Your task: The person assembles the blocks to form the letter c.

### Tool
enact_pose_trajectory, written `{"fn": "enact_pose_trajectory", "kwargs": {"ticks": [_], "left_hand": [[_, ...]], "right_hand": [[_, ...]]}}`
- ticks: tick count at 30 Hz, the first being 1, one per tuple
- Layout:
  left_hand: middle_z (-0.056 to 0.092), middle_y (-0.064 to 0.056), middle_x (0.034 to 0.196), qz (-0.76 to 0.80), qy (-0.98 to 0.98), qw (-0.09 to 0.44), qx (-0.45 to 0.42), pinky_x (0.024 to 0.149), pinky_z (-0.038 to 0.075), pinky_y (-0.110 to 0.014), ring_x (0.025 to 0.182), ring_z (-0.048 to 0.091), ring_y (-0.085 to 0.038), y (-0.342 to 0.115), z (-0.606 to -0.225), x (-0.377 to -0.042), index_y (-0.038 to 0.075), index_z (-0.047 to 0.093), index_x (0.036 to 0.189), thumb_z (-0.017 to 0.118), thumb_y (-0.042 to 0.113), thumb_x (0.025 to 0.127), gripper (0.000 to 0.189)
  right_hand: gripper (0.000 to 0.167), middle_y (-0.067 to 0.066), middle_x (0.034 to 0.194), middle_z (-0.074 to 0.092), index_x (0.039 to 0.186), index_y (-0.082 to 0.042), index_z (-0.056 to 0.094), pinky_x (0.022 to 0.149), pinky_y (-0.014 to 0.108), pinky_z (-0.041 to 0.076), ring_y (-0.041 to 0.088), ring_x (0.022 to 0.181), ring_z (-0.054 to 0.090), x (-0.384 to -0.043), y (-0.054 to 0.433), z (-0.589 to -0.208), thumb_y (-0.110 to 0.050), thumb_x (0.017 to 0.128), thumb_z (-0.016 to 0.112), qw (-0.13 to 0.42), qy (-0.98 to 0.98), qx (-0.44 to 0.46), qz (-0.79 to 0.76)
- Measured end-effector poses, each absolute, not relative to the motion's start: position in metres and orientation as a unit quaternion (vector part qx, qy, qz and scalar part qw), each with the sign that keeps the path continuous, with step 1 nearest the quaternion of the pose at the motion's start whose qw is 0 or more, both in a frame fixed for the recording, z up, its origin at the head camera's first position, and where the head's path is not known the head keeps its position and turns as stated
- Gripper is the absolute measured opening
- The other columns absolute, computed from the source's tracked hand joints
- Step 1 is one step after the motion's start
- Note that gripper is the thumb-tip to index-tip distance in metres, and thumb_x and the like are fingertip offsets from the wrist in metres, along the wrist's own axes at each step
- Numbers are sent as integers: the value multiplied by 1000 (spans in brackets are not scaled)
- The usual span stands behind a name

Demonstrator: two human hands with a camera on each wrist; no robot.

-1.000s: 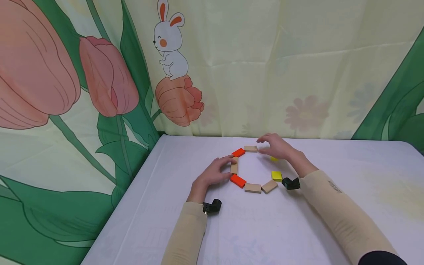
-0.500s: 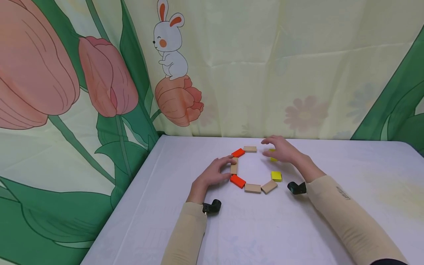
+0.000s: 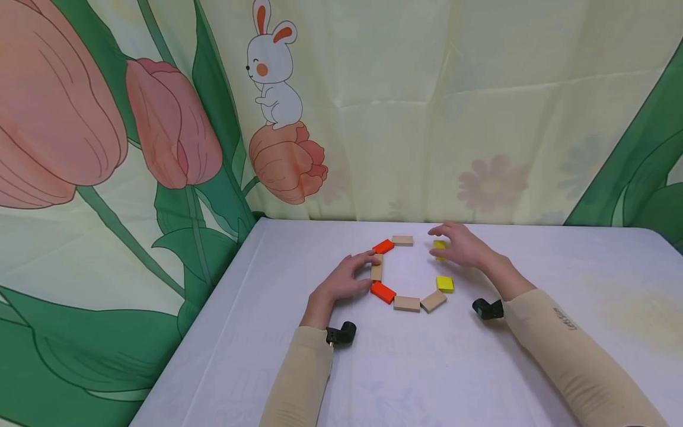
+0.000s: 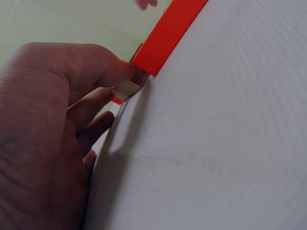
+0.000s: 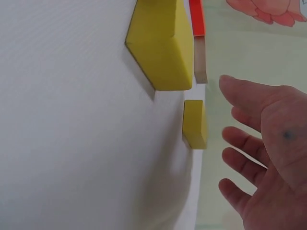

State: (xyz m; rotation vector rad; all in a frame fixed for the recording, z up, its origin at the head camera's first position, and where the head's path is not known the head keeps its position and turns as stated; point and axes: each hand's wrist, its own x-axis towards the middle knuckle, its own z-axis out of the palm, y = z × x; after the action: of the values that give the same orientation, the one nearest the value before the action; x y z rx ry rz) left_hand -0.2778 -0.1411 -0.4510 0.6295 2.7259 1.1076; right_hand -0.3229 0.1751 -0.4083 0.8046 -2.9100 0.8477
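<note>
Red, yellow and plain wood blocks lie in a ring on the white-covered table. My left hand (image 3: pixel 348 277) holds the plain wood block (image 3: pixel 376 273) on the ring's left side, thumb at its near end and fingertips at its far part. In the left wrist view the thumb touches that wood block (image 4: pixel 127 90) beside a red block (image 4: pixel 170 36). Over the far yellow block (image 3: pixel 439 244), partly hiding it, hovers my right hand (image 3: pixel 463 246), fingers spread and loosely bent. The right wrist view shows it apart from the yellow block (image 5: pixel 194 124), holding nothing.
A near yellow block (image 3: pixel 445 284), two wood blocks (image 3: pixel 407 303) and a red block (image 3: pixel 383 292) form the ring's near side. At the back are another red block (image 3: pixel 383 247) and a wood block (image 3: pixel 402 241). A patterned curtain (image 3: pixel 400 118) hangs behind the table (image 3: pixel 587 308).
My right hand has moved right and slightly nearer, away from the back wood block, uncovering more of the far yellow block. The left hand has stayed in place.
</note>
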Motion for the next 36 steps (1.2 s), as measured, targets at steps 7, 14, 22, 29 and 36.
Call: {"fn": "enact_pose_trajectory", "kwargs": {"ticks": [7, 14, 22, 29, 36], "left_hand": [[40, 4, 159, 369, 904, 69, 205, 121, 18, -47, 147, 29, -22, -141, -451, -278, 22, 61, 137, 66, 16, 92, 45], [40, 3, 159, 374, 902, 68, 206, 120, 19, -48, 147, 30, -22, -141, -453, -280, 22, 61, 136, 66, 17, 91, 45], [39, 3, 159, 372, 903, 70, 203, 120, 21, -49, 147, 29, -23, -142, -453, -279, 23, 61, 136, 65, 16, 92, 45], [40, 2, 158, 369, 904, 67, 206, 120, 20, -48, 147, 31, -22, -141, -453, -279, 23, 62, 136, 65, 16, 92, 44], [40, 3, 158, 367, 904, 65, 211, 121, 17, -44, 146, 32, -20, -142, -452, -279, 22, 62, 135, 65, 15, 92, 43]], "right_hand": [[51, 27, 129, 55, 133, 5, 58, 105, 62, 35, 46, 121, 45, -323, 180, -413, -21, 92, 73, -3, -933, 249, 261], [52, 30, 129, 54, 132, 6, 58, 105, 62, 35, 49, 121, 45, -320, 183, -414, -21, 91, 75, 4, -935, 247, 253], [54, 30, 128, 53, 133, 5, 57, 103, 62, 38, 48, 120, 46, -320, 184, -417, -23, 90, 75, -8, -940, 231, 249], [57, 30, 128, 52, 134, 4, 56, 101, 63, 40, 47, 118, 46, -320, 182, -418, -25, 90, 76, -19, -944, 216, 250], [56, 30, 131, 50, 134, 4, 57, 101, 62, 40, 46, 120, 46, -320, 181, -420, -25, 90, 75, -20, -948, 201, 247]]}}
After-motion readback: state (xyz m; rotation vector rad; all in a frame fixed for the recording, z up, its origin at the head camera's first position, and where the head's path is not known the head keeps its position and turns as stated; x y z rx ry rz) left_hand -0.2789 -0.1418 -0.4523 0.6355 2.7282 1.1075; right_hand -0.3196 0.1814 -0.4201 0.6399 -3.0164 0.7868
